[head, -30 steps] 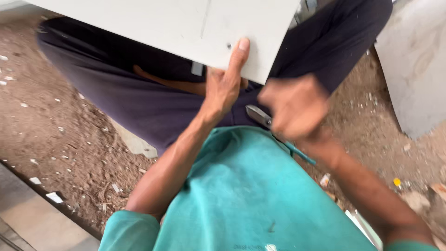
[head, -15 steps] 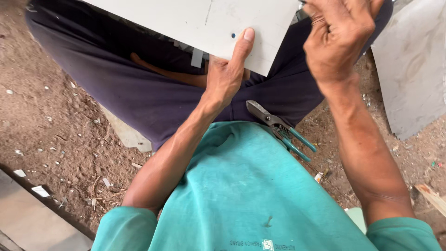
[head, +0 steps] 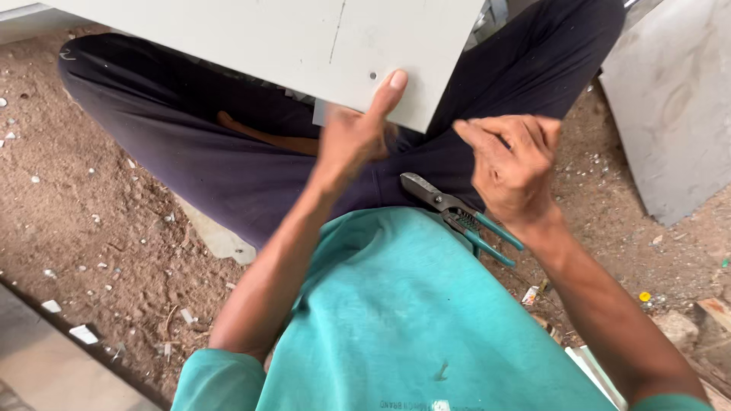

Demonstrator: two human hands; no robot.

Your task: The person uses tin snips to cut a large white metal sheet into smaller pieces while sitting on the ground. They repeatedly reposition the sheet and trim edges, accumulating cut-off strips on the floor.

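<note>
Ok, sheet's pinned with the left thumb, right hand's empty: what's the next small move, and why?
Probably lower the right hand to the green-handled snips lying on the lap just below it. It holds nothing, while the left hand already grips the pale sheet at its edge.

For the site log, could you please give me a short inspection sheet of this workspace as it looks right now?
Surface: bare dirt ground strewn with small pale chips; the person sits on it with legs folded.
Job's things: pale flat sheet resting over the lap, with a small hole near its lower edge; green-handled snips lying on the lap, untouched.
Clutter: pale offcut by the leg; scraps on the ground at right.
Grippers: left hand grips the sheet's edge, thumb on top; right hand held in the air, fingers curled, whether it holds anything cannot be told.
Cables: nothing seen.
Surroundings: grey slab at right; concrete edge at lower left.
</note>
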